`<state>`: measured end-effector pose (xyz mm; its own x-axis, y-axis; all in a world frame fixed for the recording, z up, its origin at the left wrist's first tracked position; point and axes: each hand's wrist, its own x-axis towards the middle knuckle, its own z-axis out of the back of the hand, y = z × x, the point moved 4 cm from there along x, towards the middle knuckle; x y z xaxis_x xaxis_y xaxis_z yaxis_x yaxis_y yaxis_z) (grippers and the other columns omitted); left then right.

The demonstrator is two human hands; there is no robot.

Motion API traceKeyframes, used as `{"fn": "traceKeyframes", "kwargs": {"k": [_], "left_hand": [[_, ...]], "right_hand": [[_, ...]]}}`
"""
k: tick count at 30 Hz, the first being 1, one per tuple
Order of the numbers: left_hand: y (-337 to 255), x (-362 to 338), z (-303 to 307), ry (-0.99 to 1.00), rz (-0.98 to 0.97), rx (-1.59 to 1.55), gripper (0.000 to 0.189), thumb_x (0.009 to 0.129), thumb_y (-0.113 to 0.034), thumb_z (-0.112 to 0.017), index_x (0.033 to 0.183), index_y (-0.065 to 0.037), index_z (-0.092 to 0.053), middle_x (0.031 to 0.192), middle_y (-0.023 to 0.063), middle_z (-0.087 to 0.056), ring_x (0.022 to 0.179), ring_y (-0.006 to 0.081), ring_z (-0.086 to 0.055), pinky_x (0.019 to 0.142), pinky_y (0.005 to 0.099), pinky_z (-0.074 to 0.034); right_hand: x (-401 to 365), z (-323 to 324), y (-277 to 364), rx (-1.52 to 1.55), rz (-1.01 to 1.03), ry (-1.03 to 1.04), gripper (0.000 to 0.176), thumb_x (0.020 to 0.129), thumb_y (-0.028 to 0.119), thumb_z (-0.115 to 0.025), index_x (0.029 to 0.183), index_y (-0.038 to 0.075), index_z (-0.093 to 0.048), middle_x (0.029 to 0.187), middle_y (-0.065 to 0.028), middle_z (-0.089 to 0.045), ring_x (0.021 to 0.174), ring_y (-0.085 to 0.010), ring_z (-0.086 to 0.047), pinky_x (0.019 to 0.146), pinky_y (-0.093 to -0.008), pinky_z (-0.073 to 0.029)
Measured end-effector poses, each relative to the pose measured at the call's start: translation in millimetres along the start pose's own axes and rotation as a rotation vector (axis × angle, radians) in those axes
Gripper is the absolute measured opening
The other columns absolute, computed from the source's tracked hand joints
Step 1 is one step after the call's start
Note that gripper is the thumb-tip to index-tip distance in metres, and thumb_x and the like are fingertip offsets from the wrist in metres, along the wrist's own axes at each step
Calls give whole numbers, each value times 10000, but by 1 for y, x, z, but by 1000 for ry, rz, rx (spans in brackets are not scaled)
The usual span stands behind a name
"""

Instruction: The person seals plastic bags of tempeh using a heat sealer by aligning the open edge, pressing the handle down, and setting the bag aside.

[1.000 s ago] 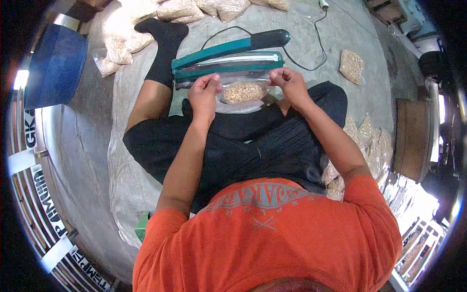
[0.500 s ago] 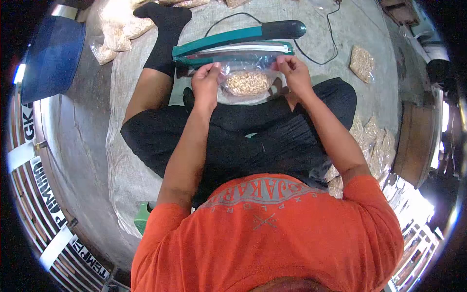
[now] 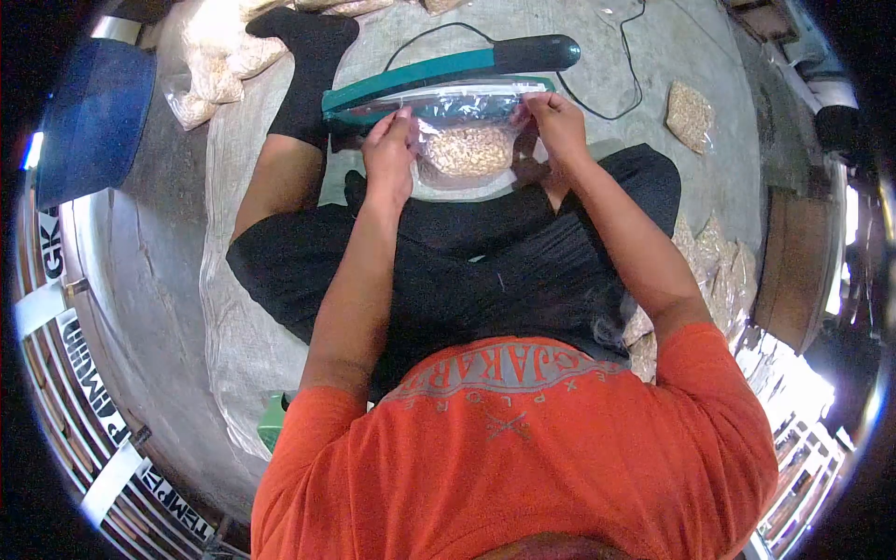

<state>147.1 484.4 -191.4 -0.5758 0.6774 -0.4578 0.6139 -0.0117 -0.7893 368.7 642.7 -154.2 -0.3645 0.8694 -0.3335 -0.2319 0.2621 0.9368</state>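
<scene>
A clear plastic bag [image 3: 467, 152] with pale beans or kernels in its lower part is stretched between my two hands. My left hand [image 3: 389, 154] pinches its left upper edge, and my right hand [image 3: 554, 124] pinches the right upper edge. The bag's upper part lies over the sealing strip of a green impulse sealer [image 3: 411, 81], whose arm with a black handle [image 3: 537, 54] is raised. My right fingertips are close to the strip's right end. The filled part rests in front of the sealer, between it and my crossed legs.
One filled bag [image 3: 691, 117] lies on the floor sheet at right, and several more bags [image 3: 714, 271] are beside my right knee. More filled bags [image 3: 219, 70] lie at upper left. A black cord [image 3: 635, 65] runs behind the sealer. A blue container [image 3: 98, 112] stands at left.
Both hands have brought the bag's top forward, farther over the sealing strip. My right hand has shifted up and slightly left. The sealer arm stays raised.
</scene>
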Motion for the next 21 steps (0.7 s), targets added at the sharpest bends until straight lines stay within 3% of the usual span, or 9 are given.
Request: {"fn": "traceKeyframes", "kwargs": {"k": [6,10,14,17,19,21], "left_hand": [[2,3,-3,-60,60,-50,187,980,-153,-673,1123,-36,-640,925,44,-661,817,146,-622,728,302,-506],[9,14,-6,-85,21,-97,186,985,-200,-675,1119,-77,-632,937,30,-651,898,167,-636,762,342,-497],[11,14,-8,-123,28,-74,174,984,-198,-678,1101,-78,-631,919,25,-652,904,172,-641,737,345,-498],[6,13,-8,-98,-3,-56,172,986,-197,-674,1097,-73,-628,918,36,-652,875,182,-649,699,318,-500],[6,11,-7,-140,-9,-84,136,970,-122,-686,1060,-30,-641,878,49,-650,741,151,-624,669,292,-521],[6,11,-6,-122,-24,-69,137,977,-127,-677,1062,-27,-640,875,46,-647,725,149,-619,652,284,-510]], "right_hand": [[8,-2,-12,195,-12,-26,204,976,142,-604,904,-19,-706,806,-81,-722,715,-163,-663,684,-292,-509],[10,2,-14,165,-56,-67,221,971,153,-601,879,-16,-710,804,-78,-724,705,-160,-658,672,-298,-506],[15,4,-24,55,32,-83,252,977,177,-593,857,-7,-717,786,-74,-724,696,-147,-651,653,-302,-500],[13,3,-22,14,70,-82,257,979,189,-598,854,1,-720,775,-74,-723,690,-141,-646,650,-299,-499],[10,2,-17,9,79,-77,254,979,194,-604,856,5,-722,772,-75,-723,689,-140,-645,652,-296,-498],[6,0,-10,6,103,-70,241,977,203,-619,875,8,-720,801,-71,-730,703,-145,-647,657,-295,-498]]}}
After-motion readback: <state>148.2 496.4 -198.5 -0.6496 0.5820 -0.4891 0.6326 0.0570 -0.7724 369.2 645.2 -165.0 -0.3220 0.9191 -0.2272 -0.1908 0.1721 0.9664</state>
